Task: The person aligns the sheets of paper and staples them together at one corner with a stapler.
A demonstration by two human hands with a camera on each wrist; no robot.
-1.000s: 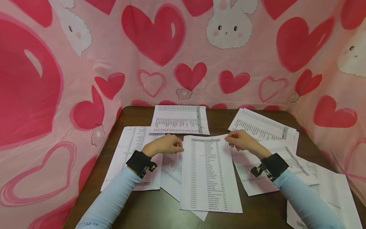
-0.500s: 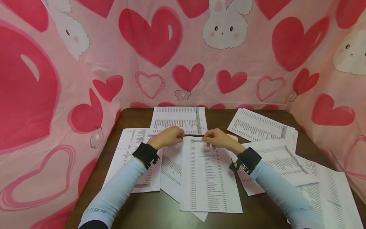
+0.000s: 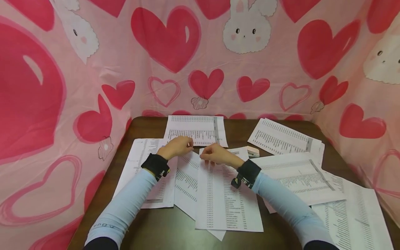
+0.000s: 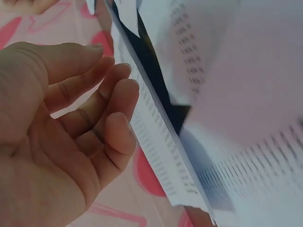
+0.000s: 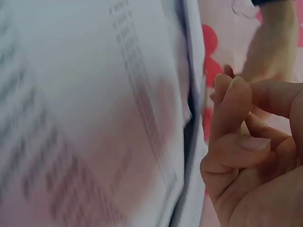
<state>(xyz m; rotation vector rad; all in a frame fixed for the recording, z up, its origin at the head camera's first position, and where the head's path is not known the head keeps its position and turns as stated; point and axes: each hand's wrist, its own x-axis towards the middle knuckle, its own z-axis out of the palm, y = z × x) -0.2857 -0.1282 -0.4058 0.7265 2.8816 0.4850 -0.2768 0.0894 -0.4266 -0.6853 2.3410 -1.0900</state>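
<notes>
A printed sheet (image 3: 229, 205) lies lengthwise in the middle of the table. My right hand (image 3: 218, 154) hovers over its upper left corner, fingers bent and fingertips close together. In the right wrist view the right hand (image 5: 255, 146) shows no paper between its fingers. My left hand (image 3: 177, 146) is just left of that corner, above a slanted sheet (image 3: 185, 185) partly under the middle one. Its fingers are loosely curled around nothing in the left wrist view, where the left hand (image 4: 71, 113) is beside a paper edge (image 4: 165, 127).
More printed sheets lie around: a left sheet (image 3: 134, 173), a back sheet (image 3: 195, 125), a back-right stack (image 3: 281, 139), a right sheet (image 3: 297, 177) and a front-right sheet (image 3: 353, 211). A small white-and-pink stapler-like object (image 3: 253, 152) sits behind the middle sheet. Heart-patterned cloth (image 3: 175, 38) surrounds the table (image 3: 162, 229).
My right hand has moved left along the middle sheet's top edge, from its right corner to its left corner, uncovering the small object. My left hand has shifted slightly left. The sheets stay put.
</notes>
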